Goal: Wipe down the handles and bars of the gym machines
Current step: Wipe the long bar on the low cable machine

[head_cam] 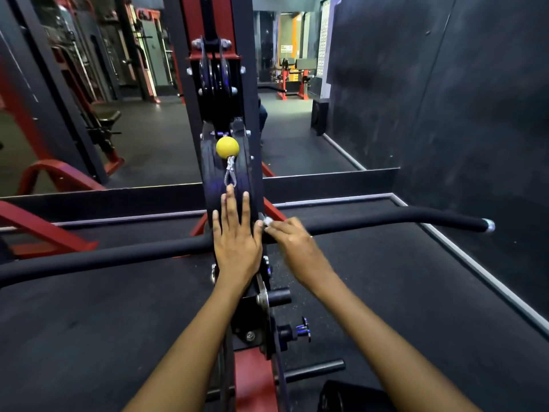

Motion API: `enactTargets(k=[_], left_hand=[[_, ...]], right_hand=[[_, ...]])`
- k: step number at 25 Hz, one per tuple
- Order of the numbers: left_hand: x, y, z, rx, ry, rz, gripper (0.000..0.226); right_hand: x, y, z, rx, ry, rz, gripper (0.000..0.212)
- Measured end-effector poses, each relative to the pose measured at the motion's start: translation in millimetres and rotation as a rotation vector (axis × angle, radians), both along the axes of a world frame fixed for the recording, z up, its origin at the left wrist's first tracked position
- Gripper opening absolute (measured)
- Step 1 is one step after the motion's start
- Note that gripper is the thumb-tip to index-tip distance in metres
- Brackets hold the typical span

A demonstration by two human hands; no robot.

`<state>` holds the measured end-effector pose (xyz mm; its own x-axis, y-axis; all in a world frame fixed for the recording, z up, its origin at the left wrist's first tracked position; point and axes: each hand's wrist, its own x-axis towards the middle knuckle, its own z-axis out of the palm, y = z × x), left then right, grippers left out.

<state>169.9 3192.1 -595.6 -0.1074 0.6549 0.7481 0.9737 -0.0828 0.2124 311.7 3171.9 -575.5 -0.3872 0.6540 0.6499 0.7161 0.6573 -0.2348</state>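
Note:
A long black padded bar (386, 217) runs across the view, its capped right end near the dark wall. My left hand (236, 236) lies flat with straight fingers on the black pulley housing (214, 173) at the bar's middle. Just to its right, my right hand (292, 237) rests on the bar and pinches a small white cloth (268, 222) at its fingertips. A yellow ball stopper (227, 147) with a metal cable loop hangs on the housing above my left fingers.
A red and black machine column (215, 40) rises in front of a mirror. Short black pegs (279, 297) and a chrome knob (303, 331) stick out to the right below the bar. Red frame legs (44, 230) sit at left; a dark wall (475, 114) closes the right.

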Motion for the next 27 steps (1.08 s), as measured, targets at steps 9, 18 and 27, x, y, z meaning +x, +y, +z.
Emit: enactTargets(k=[9,18,27], left_hand=[[1.8,-0.5,1.0,0.001,-0.019,0.005,0.060],[1.8,0.6,-1.6,-0.016,-0.012,0.010,0.060],[1.2,1.1,-1.5,-0.053,-0.006,0.008,0.060]], right_hand=[[-18.8,-3.9,-10.1,0.076,0.091,-0.166,0.026],[45.8,10.9,5.1,-0.187,0.309,-0.514,0.018],[160.7,17.5,20.0,-0.223,0.343,-0.785,0.024]])
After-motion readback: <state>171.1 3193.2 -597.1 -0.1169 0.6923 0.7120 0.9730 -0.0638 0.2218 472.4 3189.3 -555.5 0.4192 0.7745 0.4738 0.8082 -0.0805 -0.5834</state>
